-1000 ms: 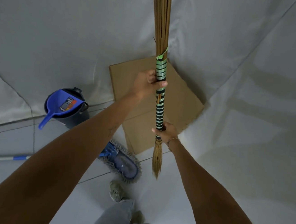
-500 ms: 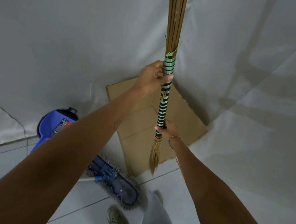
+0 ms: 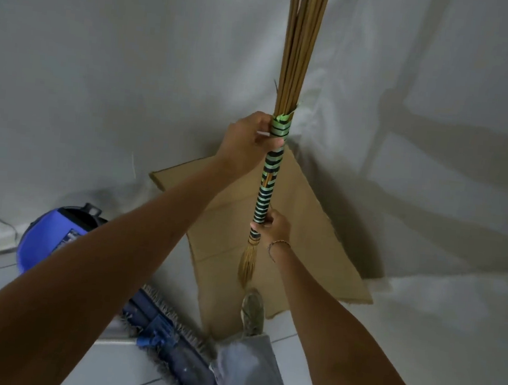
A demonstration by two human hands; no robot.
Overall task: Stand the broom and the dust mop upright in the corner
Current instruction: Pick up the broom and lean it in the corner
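The stick broom (image 3: 267, 184) has a green-and-black banded grip and long tan sticks that run up past the top edge. It hangs nearly upright above the cardboard in the corner, short tuft end down. My left hand (image 3: 248, 142) is wrapped around the top of the banded grip. My right hand (image 3: 272, 226) grips the bottom of it, just above the tuft. The dust mop (image 3: 170, 342) lies flat on the floor at lower left, blue head with a grey fringe, its handle hidden behind my left arm.
A flattened cardboard sheet (image 3: 308, 259) covers the floor in the corner where two white draped walls meet. A blue dustpan (image 3: 46, 240) sits on a dark bin at left. My shoe (image 3: 253, 311) and grey trouser leg (image 3: 247, 375) are at the cardboard's near edge.
I have stepped closer to the corner, one foot coming forward to the cardboard's edge. The broom is nearer the corner, and my left hand has slid higher on the grip.
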